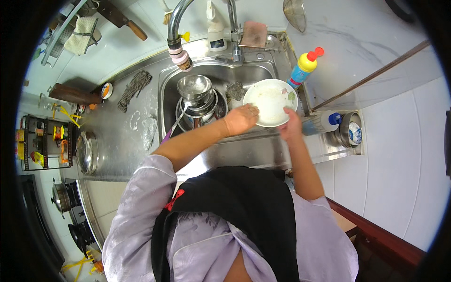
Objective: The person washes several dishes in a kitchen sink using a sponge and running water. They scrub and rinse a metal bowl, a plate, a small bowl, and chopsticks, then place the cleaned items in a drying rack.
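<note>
A white plate (pixel 269 100) with a small floral print near its right rim is held over the right side of the stainless steel sink (pixel 252 73). My right hand (pixel 291 125) grips its lower right rim, thumb on the upper face and fingers hidden beneath. At the lower left rim, the curled fingers of my left hand (pixel 242 120) hold the plate. Just left of it, a steel wool scourer (pixel 235 91) lies in the basin. Stacked metal bowls (pixel 194 88) fill the basin's left part, with a light-coloured utensil handle (pixel 179 118) leaning against them.
The faucet (pixel 174 28) arches over the basin. A yellow-and-blue bottle (pixel 302 69) and a clear bottle with a blue cap (pixel 322 122) stand on the right. A striped cloth (pixel 134 90) lies on the left drainboard. A cleaver (pixel 121 19) hangs on the wall.
</note>
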A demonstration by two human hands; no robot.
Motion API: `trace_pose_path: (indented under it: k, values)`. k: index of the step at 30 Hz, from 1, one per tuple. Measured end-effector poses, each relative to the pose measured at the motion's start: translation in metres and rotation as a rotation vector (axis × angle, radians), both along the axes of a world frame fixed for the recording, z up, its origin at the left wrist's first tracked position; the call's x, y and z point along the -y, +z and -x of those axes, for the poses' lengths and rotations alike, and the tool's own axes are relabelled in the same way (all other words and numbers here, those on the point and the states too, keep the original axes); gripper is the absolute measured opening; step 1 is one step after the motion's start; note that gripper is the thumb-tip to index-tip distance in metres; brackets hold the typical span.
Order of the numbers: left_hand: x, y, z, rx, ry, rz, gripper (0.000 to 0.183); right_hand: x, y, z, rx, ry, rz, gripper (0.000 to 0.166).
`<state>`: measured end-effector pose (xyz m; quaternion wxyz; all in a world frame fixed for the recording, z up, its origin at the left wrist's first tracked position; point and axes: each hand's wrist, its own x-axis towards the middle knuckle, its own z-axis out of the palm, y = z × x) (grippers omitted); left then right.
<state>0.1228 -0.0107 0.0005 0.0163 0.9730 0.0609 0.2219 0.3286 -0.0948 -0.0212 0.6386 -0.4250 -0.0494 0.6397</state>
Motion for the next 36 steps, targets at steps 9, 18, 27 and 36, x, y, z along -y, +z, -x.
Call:
trace_pose_path:
  k: [9, 18, 27, 36]
  values:
    - [-0.011, 0.007, 0.005, -0.012, -0.074, 0.003, 0.025, 0.005, 0.004, 0.021, 0.021, -0.243, 0.006, 0.043]
    - [-0.001, 0.001, 0.009, 0.022, -0.057, -0.022, 0.035, 0.010, 0.000, 0.034, 0.006, -0.377, -0.100, 0.043]
    - [0.027, -0.010, -0.017, 0.089, 0.004, 0.055, 0.026, 0.001, -0.029, 0.053, -0.029, -0.513, -0.074, 0.041]
    - [0.039, -0.002, -0.031, 0.126, 0.135, 0.136, 0.028, -0.014, -0.020, 0.062, -0.010, -0.513, -0.157, 0.045]
